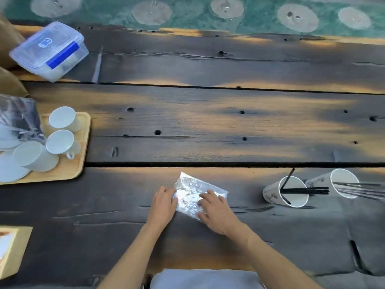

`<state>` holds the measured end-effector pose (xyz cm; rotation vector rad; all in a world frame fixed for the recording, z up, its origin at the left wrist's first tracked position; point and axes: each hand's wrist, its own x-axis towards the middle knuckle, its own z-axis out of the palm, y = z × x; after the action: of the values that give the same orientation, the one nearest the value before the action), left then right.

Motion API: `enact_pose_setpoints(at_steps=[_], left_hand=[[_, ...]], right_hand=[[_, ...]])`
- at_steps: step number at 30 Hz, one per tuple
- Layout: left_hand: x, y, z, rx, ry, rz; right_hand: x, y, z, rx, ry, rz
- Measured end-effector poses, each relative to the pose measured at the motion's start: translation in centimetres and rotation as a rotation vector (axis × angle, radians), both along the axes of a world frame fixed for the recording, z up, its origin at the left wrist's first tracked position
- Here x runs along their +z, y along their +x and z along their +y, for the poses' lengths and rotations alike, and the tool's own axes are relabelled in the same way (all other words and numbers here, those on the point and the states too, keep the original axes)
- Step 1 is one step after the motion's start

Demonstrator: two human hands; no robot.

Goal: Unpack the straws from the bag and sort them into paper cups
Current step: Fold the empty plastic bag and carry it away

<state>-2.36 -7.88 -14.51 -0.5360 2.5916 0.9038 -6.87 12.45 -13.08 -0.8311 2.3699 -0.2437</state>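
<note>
Both hands rest on the clear plastic bag, which lies flat on the dark wooden surface just in front of the person. The left hand holds its left edge, fingers curled onto the film; the right hand lies over it with fingers spread, pressing rather than gripping. The bag looks thin, crinkly and slippery, likely empty, though glare hides its inside. I would pinch it at a corner. To the right, two paper cups lie tipped over, black straws poking out; they are light and would roll.
</note>
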Motion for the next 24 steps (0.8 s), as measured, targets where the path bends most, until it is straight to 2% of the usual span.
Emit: enact_pose_setpoints(at_steps=[4,7,10,12,14,16,18,22,24], left_hand=[[0.3,1.2,1.9,0.165,0.084,-0.036],[0.5,1.1,2.9,0.288,0.164,-0.059],[0.5,0.9,3.4,0.307,0.178,-0.079],[0.6,0.8,3.6,0.224,0.052,-0.016],[0.5,0.4,4.0,0.009,-0.077,0.126],[0.1,-0.7,4.3,-0.21,-0.107,0.2],[-0.2,-1.8,4.4,-0.271,-0.106,0.17],[0.6,-3.0,4.2,0.011,-0.145,0.077],[0.8,-3.2,4.1,0.153,-0.081,0.033]], right_hand=[[-0.3,-0.7,1.4,-0.107,-0.026,0.021],[-0.5,-0.5,1.7,-0.097,-0.016,0.015],[-0.6,-0.1,1.3,-0.08,-0.019,0.012],[-0.7,0.0,0.8,-0.08,-0.021,0.022],[-0.9,0.0,0.3,-0.083,-0.012,0.029],[-1.2,-0.1,-0.3,-0.08,-0.018,0.034],[-1.2,-0.2,-0.8,-0.104,-0.047,0.037],[-0.9,-1.6,-0.4,-0.348,-0.05,0.152],[-0.8,-2.8,0.3,-0.492,-0.054,0.186]])
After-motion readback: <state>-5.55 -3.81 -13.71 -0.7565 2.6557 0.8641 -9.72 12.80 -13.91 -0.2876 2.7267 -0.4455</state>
